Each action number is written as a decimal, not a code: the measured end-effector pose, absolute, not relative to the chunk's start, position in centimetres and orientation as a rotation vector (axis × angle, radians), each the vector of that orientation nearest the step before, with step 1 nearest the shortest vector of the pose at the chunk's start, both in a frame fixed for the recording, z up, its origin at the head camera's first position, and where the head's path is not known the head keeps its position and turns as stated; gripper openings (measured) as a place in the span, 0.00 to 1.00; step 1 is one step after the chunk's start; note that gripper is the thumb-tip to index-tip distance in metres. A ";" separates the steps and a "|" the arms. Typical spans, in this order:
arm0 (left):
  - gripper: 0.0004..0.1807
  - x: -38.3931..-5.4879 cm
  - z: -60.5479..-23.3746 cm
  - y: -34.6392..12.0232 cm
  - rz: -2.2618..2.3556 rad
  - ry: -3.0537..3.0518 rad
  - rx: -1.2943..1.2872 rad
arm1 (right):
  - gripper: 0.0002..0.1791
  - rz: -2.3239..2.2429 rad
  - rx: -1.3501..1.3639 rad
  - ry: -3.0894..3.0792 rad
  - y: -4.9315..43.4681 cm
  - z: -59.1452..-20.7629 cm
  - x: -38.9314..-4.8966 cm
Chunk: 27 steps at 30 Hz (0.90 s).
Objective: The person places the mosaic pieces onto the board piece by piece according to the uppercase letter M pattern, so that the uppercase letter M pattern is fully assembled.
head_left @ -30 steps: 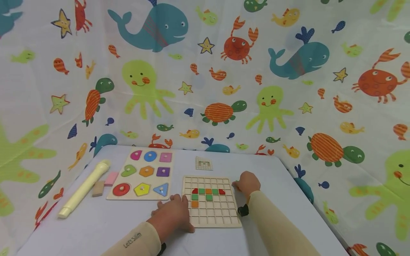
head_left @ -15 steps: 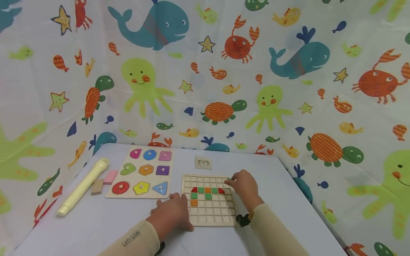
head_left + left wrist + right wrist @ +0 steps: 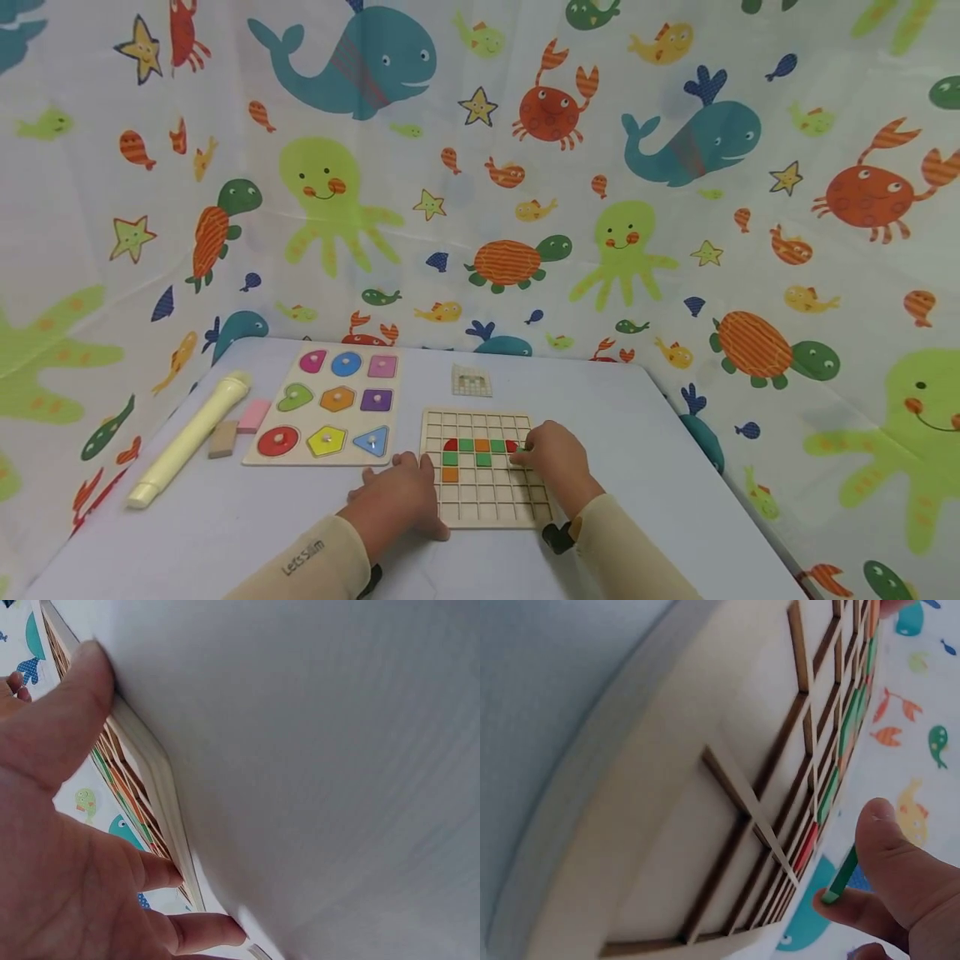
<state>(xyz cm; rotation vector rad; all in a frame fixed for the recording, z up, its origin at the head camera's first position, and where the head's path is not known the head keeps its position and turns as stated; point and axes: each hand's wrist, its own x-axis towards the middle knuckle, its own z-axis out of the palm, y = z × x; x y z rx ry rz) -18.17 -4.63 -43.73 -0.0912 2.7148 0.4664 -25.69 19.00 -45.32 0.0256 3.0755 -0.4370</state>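
A square wooden grid board [image 3: 495, 505] lies on the table, with red, green and orange tiles in some of its cells. My left hand [image 3: 396, 497] rests along its left edge, fingers spread; in the left wrist view the thumb and fingertips meet the board's side. My right hand [image 3: 561, 467] pinches a small green square tile [image 3: 843, 874] between thumb and forefinger. It is over the board's right side, close beside the red tile [image 3: 512, 447] that ends the row. The right hand covers a few cells at that edge.
Behind the board lies a small pattern card [image 3: 472, 381] showing a grid. Further left are a knobbed shape puzzle [image 3: 312, 423], a pink block [image 3: 253, 415], a tan block [image 3: 222, 439] and a pale yellow tube [image 3: 187, 442]. A sea-animal curtain [image 3: 450, 50] hangs behind the table.
My right hand came from beside the board's upper right edge, and the green tile came into view in its fingers. It then moved left and nearer over the board. The left hand stayed put.
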 end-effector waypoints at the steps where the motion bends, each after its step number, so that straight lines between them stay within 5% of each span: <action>1: 0.63 -18.2 -43.8 -4.6 0.470 2.713 -0.090 | 0.17 -0.419 0.018 3.074 18.9 -45.4 -25.6; 21: 0.63 -18.4 -43.7 -4.8 0.469 2.717 -0.083 | 0.22 -0.327 -0.035 3.096 18.1 -45.7 -25.5; 27: 0.63 -18.4 -43.8 -4.9 0.471 2.719 -0.083 | 0.14 -0.375 -0.004 3.094 18.3 -45.2 -25.2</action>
